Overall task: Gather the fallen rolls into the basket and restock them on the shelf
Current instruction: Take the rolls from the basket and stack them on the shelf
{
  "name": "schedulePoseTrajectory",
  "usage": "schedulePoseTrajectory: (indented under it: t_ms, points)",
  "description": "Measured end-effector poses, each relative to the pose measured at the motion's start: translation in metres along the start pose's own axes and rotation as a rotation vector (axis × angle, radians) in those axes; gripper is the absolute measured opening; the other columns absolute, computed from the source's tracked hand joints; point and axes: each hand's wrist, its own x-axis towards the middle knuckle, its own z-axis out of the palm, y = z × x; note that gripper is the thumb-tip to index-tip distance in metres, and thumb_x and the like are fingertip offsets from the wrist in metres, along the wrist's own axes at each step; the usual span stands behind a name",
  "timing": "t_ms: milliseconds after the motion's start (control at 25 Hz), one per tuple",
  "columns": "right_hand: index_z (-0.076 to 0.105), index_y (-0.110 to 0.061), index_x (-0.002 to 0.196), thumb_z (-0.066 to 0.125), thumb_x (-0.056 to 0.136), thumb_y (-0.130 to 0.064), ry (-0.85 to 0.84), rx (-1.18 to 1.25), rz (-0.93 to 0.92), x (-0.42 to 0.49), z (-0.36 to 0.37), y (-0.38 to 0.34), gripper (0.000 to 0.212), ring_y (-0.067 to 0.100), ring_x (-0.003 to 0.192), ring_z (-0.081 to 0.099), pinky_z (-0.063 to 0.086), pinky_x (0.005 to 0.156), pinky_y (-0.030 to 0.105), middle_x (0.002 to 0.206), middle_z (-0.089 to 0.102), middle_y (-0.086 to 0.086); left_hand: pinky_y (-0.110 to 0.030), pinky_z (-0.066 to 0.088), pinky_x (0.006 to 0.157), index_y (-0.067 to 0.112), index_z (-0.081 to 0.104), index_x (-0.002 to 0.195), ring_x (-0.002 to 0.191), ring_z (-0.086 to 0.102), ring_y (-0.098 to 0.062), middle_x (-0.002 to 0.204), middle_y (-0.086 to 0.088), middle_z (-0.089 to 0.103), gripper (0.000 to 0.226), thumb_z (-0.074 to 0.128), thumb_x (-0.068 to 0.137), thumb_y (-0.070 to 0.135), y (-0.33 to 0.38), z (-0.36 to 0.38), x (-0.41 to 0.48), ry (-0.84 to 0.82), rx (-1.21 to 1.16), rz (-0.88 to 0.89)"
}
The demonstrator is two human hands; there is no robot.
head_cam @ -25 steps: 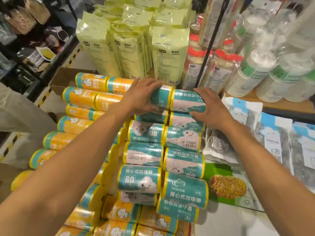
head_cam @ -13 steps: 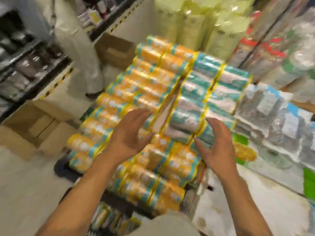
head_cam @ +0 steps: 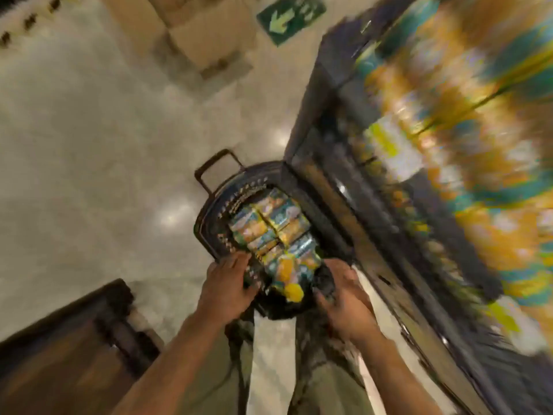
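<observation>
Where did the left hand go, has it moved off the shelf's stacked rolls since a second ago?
Yes. The left hand has dropped from the stacked rolls on the shelf down to the black basket's near rim on the floor.

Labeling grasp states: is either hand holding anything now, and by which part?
Cannot tell. The left hand sits at the near rim of the basket, the right hand at its near-right corner, rolls between them; blur hides whether fingers grip.
</observation>
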Motion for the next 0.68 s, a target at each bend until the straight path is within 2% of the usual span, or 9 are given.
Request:
schedulePoseTrajectory:
  t_ms: [80, 200, 240, 320, 360, 440, 520, 600, 680]
  points:
    - [0.044, -0.014, 0.152, 0.073, 0.088, -0.036, -0.152, -0.033, 0.065, 0.049, 0.067, 0.049, 0.074, 0.027, 0.147, 0.038, 0.027, 0.123, 0.029, 0.156, 0.045, 0.01, -0.047, 0.041, 0.11, 0.02, 0.044, 0.148, 0.136, 0.048, -0.03, 0.148, -0.008, 0.048, 0.068, 0.063, 0.089, 0.048, -0.042, 0.061, 0.056, -0.061, -0.053, -0.083]
    - [0.047, -0.011, 0.151, 0.064, 0.081, -0.05, -0.282, -0.073, -0.055, 0.11, 0.134, 0.115, 0.082, 0.024, 0.144, 0.038, 0.019, 0.122, 0.02, 0.152, 0.048, 0.011, -0.041, 0.038, 0.111, 0.012, 0.044, 0.149, 0.133, 0.047, -0.036, 0.145, -0.018, 0.05, 0.068, 0.065, 0.089, 0.034, -0.079, 0.128, 0.134, -0.11, -0.085, -0.072]
    - [0.046, -0.01, 0.151, 0.069, 0.081, -0.047, -0.333, -0.082, -0.1, 0.127, 0.157, 0.139, 0.082, 0.024, 0.145, 0.037, 0.02, 0.125, 0.026, 0.153, 0.047, 0.011, -0.039, 0.037, 0.112, 0.007, 0.044, 0.148, 0.133, 0.046, -0.037, 0.145, -0.019, 0.05, 0.069, 0.067, 0.087, 0.029, -0.09, 0.152, 0.162, -0.084, -0.098, -0.034]
    - [0.046, -0.011, 0.152, 0.077, 0.082, -0.027, -0.436, -0.138, -0.157, 0.151, 0.19, 0.174, 0.078, 0.03, 0.148, 0.037, 0.028, 0.124, 0.043, 0.158, 0.042, 0.013, -0.039, 0.036, 0.112, 0.003, 0.048, 0.143, 0.132, 0.047, -0.037, 0.141, -0.019, 0.051, 0.067, 0.071, 0.083, 0.022, -0.108, 0.182, 0.213, 0.042, -0.15, -0.072]
    - [0.048, -0.011, 0.15, 0.077, 0.079, -0.017, -0.475, -0.175, -0.194, 0.159, 0.202, 0.188, 0.076, 0.033, 0.147, 0.038, 0.03, 0.123, 0.046, 0.157, 0.043, 0.014, -0.039, 0.035, 0.113, 0.006, 0.047, 0.144, 0.134, 0.044, -0.035, 0.143, -0.016, 0.05, 0.068, 0.071, 0.082, 0.024, -0.118, 0.193, 0.237, 0.075, -0.144, -0.108]
    - [0.05, -0.015, 0.149, 0.077, 0.072, -0.01, -0.584, -0.253, -0.281, 0.167, 0.219, 0.208, 0.082, 0.033, 0.148, 0.035, 0.026, 0.125, 0.042, 0.156, 0.042, 0.01, -0.04, 0.031, 0.115, 0.015, 0.041, 0.148, 0.136, 0.04, -0.031, 0.146, -0.011, 0.046, 0.075, 0.073, 0.082, 0.029, -0.135, 0.214, 0.269, 0.073, -0.084, -0.162]
    - [0.044, -0.022, 0.153, 0.078, 0.067, -0.016, -0.662, -0.351, -0.377, 0.175, 0.226, 0.215, 0.093, 0.028, 0.15, 0.028, 0.02, 0.126, 0.035, 0.158, 0.037, 0.003, -0.044, 0.033, 0.115, 0.017, 0.034, 0.152, 0.133, 0.043, -0.033, 0.145, -0.011, 0.045, 0.084, 0.077, 0.081, 0.03, -0.145, 0.233, 0.286, 0.068, -0.076, -0.227]
    - [0.041, -0.025, 0.154, 0.077, 0.066, -0.026, -0.683, -0.429, -0.472, 0.187, 0.229, 0.216, 0.095, 0.023, 0.15, 0.027, 0.023, 0.125, 0.037, 0.159, 0.036, -0.001, -0.047, 0.037, 0.113, 0.018, 0.029, 0.153, 0.132, 0.044, -0.035, 0.144, -0.011, 0.044, 0.089, 0.08, 0.081, 0.031, -0.15, 0.245, 0.296, 0.096, -0.015, -0.248]
    - [0.043, -0.025, 0.152, 0.08, 0.064, -0.03, -0.706, -0.406, -0.468, 0.193, 0.227, 0.212, 0.095, 0.018, 0.148, 0.032, 0.025, 0.123, 0.035, 0.156, 0.041, -0.004, -0.049, 0.04, 0.109, 0.018, 0.029, 0.152, 0.133, 0.042, -0.036, 0.146, -0.012, 0.04, 0.089, 0.081, 0.08, 0.031, -0.151, 0.247, 0.302, 0.087, 0.052, -0.241]
